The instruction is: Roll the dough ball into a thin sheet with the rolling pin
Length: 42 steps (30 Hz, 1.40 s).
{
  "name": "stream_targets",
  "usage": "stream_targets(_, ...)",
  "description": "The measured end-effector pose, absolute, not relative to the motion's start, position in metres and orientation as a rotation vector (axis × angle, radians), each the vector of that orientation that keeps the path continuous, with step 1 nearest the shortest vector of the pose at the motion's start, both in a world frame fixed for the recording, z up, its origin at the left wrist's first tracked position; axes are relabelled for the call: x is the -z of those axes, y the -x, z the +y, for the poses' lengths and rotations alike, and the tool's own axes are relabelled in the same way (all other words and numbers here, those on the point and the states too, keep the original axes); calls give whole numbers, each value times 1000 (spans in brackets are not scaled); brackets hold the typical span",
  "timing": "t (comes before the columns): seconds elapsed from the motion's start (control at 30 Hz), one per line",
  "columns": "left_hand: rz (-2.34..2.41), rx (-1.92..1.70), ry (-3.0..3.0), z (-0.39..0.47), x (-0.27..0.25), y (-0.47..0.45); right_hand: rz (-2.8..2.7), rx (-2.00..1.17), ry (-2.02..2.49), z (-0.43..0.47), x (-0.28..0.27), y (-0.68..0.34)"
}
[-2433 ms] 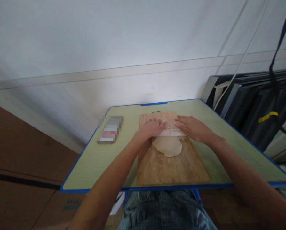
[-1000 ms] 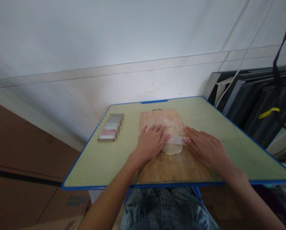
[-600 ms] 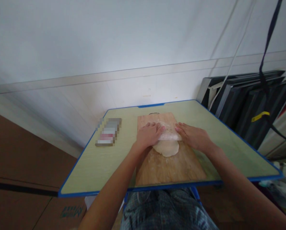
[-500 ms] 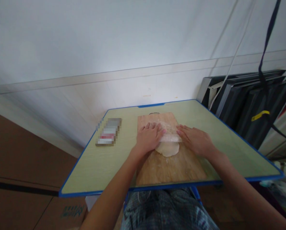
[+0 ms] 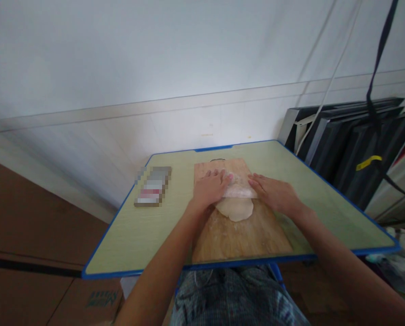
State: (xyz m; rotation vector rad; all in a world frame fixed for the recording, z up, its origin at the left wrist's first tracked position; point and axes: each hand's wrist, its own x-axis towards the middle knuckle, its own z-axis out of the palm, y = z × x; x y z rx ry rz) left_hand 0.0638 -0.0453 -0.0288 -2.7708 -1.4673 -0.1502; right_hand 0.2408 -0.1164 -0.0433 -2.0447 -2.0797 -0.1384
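Observation:
A whitish rolling pin [image 5: 240, 192] lies across a thin, pale sheet of dough [image 5: 236, 209] on a wooden board [image 5: 239, 242]. My left hand [image 5: 211, 186] rests over the pin's left end, fingers stretched forward. On the other end lies my right hand [image 5: 272, 192], its fingers extended and angled inward. Both palms press on the pin rather than wrap around it, and they hide its ends. Dough shows on the near side of the pin; the surface beyond is pale and floury, and I cannot tell how far the dough reaches there.
The board sits on a pale green table [image 5: 127, 244] with a blue rim. A flat, pixelated object [image 5: 153, 186] lies at the table's left. Behind stands a white wall [image 5: 189, 124]. Dark panels [image 5: 352, 140] lean at the right, with a black strap [image 5: 372, 77] hanging before them.
Both hands and the rolling pin have shifted slightly away from me across the board. A bit more of the dough shows on the near side of the pin.

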Motion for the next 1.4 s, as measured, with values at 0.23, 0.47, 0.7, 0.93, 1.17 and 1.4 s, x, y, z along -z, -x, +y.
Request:
stream_targets(0.23,-1386,280,2751,-73,30,-53,-2101,271,2009,-138,49,-233)
stream_targets(0.47,-1456,177,2787,-45,29,-63,-2073,67,2091,-115,40,-240)
stream_targets(0.7,-1426,249,2717,-56,31,-61,-2103,112,2082,-120,42,-239)
stream_targets(0.93,-1446,271,2736,-56,32,-60,-2069,121,2067,-120,45,-239)
stream_targets(1.17,-1467,115,2830,-32,28,-65,-2151,74,2077,-97,44,-247)
stream_targets(1.4,-1416,209,2791,-59,29,-55,-2129,286,2010,-130,51,-236)
